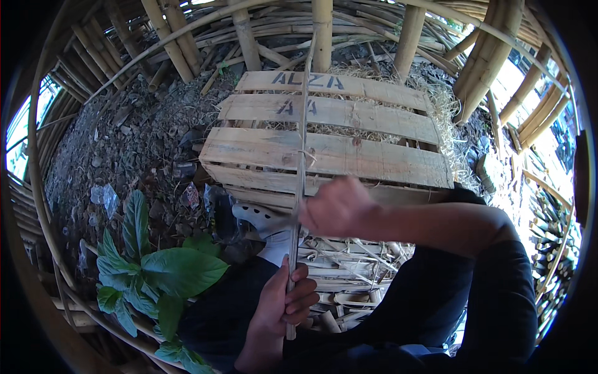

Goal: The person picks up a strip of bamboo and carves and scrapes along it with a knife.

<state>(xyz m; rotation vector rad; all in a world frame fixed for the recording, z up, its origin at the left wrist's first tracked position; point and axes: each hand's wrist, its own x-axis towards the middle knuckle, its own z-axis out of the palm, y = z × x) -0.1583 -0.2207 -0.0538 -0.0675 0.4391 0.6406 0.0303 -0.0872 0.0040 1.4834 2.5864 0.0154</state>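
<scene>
My left hand (281, 305) grips the lower end of a long thin bamboo strip (301, 143) that stands almost upright and reaches up past the wooden pallet (374, 159). My right hand (335, 206) is closed higher up against the strip, blurred by motion; a thin blade-like tool seems to run from it across the strip toward the left, but I cannot make it out. Beneath my hands lie my dark trouser legs and a white shoe (261, 218).
Cut bamboo pieces and shavings (349, 274) lie on the ground between my legs. A green leafy plant (156, 268) grows at lower left. Bamboo poles (322, 31) stand and lean all around; dirt and litter cover the ground at left.
</scene>
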